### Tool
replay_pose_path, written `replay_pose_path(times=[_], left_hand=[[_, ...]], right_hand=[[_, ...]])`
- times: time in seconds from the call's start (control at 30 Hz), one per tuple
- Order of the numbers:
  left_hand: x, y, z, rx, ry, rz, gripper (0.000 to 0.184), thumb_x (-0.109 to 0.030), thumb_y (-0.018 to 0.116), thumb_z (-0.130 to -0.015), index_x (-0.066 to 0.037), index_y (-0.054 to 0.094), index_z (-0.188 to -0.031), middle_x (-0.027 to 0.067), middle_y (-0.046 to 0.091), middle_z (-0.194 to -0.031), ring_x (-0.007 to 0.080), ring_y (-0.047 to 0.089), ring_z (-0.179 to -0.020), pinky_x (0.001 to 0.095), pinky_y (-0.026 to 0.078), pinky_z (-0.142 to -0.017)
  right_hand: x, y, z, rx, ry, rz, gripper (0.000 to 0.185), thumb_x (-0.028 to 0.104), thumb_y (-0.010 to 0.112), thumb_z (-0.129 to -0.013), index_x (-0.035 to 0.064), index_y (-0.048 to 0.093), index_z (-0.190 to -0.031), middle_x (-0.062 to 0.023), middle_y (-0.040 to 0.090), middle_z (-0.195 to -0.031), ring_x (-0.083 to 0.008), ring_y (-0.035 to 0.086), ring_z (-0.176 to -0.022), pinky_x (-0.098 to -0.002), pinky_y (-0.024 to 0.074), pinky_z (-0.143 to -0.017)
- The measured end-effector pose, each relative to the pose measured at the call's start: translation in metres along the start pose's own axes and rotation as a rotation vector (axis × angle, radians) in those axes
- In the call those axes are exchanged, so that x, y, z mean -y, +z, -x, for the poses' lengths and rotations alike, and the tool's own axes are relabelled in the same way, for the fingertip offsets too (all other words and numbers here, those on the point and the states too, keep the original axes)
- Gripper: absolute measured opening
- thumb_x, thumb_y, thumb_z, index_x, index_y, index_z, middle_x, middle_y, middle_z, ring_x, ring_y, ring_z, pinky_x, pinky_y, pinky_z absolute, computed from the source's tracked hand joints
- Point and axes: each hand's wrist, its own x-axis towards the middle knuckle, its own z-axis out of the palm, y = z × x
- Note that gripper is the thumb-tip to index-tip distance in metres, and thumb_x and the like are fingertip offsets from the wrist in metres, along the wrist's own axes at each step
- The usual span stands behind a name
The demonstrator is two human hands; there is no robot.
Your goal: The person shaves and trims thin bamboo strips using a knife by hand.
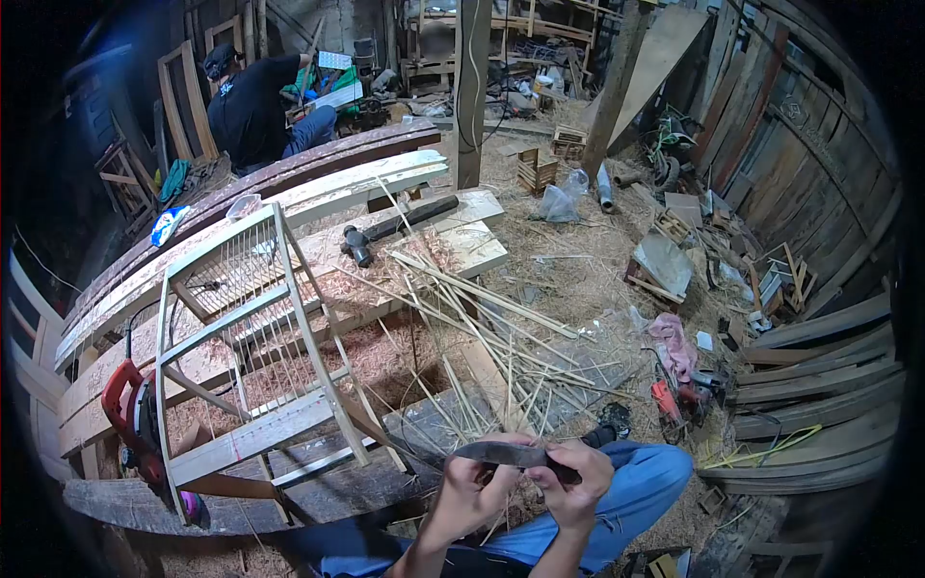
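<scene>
In front of my lap, both hands meet at a dark, broad-bladed knife point(503, 454) with a curved edge. My right hand point(580, 478) is closed around its handle end at the right. My left hand point(472, 493) is closed with its fingers at the left part of the blade; whether a thin strip is also pinched there cannot be made out. Just beyond the knife lies a loose heap of thin bamboo-like strips point(511, 361). To the left stands a wooden frame point(252, 432) strung with many thin rods.
A hammer point(358, 247) rests on pale planks point(472, 241) among shavings. A red power tool point(123, 400) stands left of the frame. Wooden posts point(469, 106) rise ahead. Another person point(252, 120) sits at the back left. Stacked boards point(819, 385) and scrap line the right.
</scene>
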Motion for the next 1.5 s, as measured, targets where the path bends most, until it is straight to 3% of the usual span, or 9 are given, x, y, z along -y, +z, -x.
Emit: replay_pose_path(times=[0.47,0.63,0.7,0.77,0.93,1.03,1.1,1.23,1.5], left_hand=[[-0.005,-0.023,-0.005,0.18,0.074,-0.082,0.026,-0.001,0.059,-0.082,0.002,0.068,-0.107,0.017,0.069,-0.099,0.0183,0.066,-0.092,0.0297,0.051,-0.081],[-0.005,-0.022,0.002,0.048,-0.228,-0.169,0.022,-0.005,0.061,-0.087,0.001,0.069,-0.107,0.0029,0.066,-0.078,0.0064,0.057,-0.068,0.022,0.043,-0.058],[-0.017,-0.034,0.007,-0.025,-0.154,0.026,0.02,-0.009,0.061,-0.091,-0.001,0.07,-0.107,-0.003,0.059,-0.069,0.0033,0.05,-0.061,0.0204,0.036,-0.052],[-0.03,-0.042,0.011,-0.098,-0.191,-0.055,0.021,-0.011,0.06,-0.093,-0.002,0.069,-0.11,-0.0015,0.06,-0.072,0.0039,0.053,-0.066,0.0201,0.04,-0.056],[-0.021,-0.026,-0.001,-0.132,-0.205,0.101,0.027,-0.011,0.061,-0.091,0.002,0.064,-0.114,0.0052,0.065,-0.082,0.0083,0.058,-0.071,0.0212,0.044,-0.06],[-0.012,-0.03,0.0,-0.082,-0.269,0.136,0.028,-0.015,0.062,-0.092,0.002,0.063,-0.114,0.0076,0.068,-0.09,0.0056,0.055,-0.069,0.0188,0.039,-0.055],[-0.006,-0.033,0.002,-0.01,-0.152,0.217,0.026,-0.012,0.06,-0.093,-0.001,0.064,-0.116,0.0075,0.069,-0.101,0.0099,0.063,-0.087,0.0241,0.05,-0.078],[-0.004,-0.029,0.003,-0.015,-0.137,0.144,0.025,-0.006,0.059,-0.091,0.0,0.065,-0.115,0.0077,0.069,-0.109,0.0094,0.063,-0.09,0.0245,0.05,-0.079],[0.003,-0.044,-0.003,0.186,-0.041,-0.024,0.029,-0.001,0.059,-0.083,0.0,0.067,-0.111,0.0127,0.07,-0.102,0.0139,0.064,-0.093,0.028,0.05,-0.083]], right_hand=[[-0.011,0.006,-0.001,-0.009,-0.218,-0.029,0.044,0.042,0.082,-0.068,0.0063,0.059,-0.081,-0.0076,0.063,-0.066,-0.0208,0.06,-0.054,-0.0299,0.0444,-0.05],[-0.023,0.0,0.004,-0.111,-0.279,0.157,0.034,0.032,0.077,-0.08,0.005,0.058,-0.084,-0.0067,0.062,-0.069,-0.0187,0.058,-0.057,-0.0287,0.0439,-0.053],[-0.057,-0.016,0.014,-0.475,0.05,0.166,0.033,0.031,0.077,-0.081,0.0052,0.057,-0.083,-0.0056,0.058,-0.075,-0.0166,0.052,-0.066,-0.0292,0.043,-0.06],[-0.071,-0.047,0.017,-0.506,0.313,0.172,0.034,0.031,0.074,-0.085,0.003,0.055,-0.084,-0.0055,0.052,-0.078,-0.0151,0.047,-0.07,-0.0291,0.043,-0.065],[-0.04,-0.019,0.015,-0.317,0.123,0.139,0.046,0.044,0.076,-0.079,0.002,0.058,-0.083,-0.0122,0.065,-0.076,-0.0232,0.063,-0.069,-0.032,0.0478,-0.064],[-0.022,0.006,0.01,-0.205,0.028,0.016,0.041,0.038,0.081,-0.074,0.0035,0.062,-0.084,-0.0114,0.066,-0.073,-0.024,0.064,-0.062,-0.0324,0.0482,-0.058],[-0.014,0.019,0.009,-0.1,-0.022,-0.083,0.036,0.031,0.084,-0.07,0.0051,0.063,-0.084,-0.0105,0.066,-0.071,-0.0239,0.064,-0.059,-0.0311,0.0477,-0.054],[0.005,0.025,0.005,0.052,-0.007,-0.071,0.037,0.031,0.086,-0.067,0.0063,0.063,-0.083,-0.0104,0.065,-0.07,-0.0247,0.063,-0.057,-0.0304,0.0474,-0.052],[-0.005,0.023,0.002,0.024,-0.098,-0.191,0.038,0.033,0.084,-0.069,0.0069,0.06,-0.082,-0.0093,0.065,-0.068,-0.0243,0.063,-0.057,-0.0315,0.0467,-0.051]])
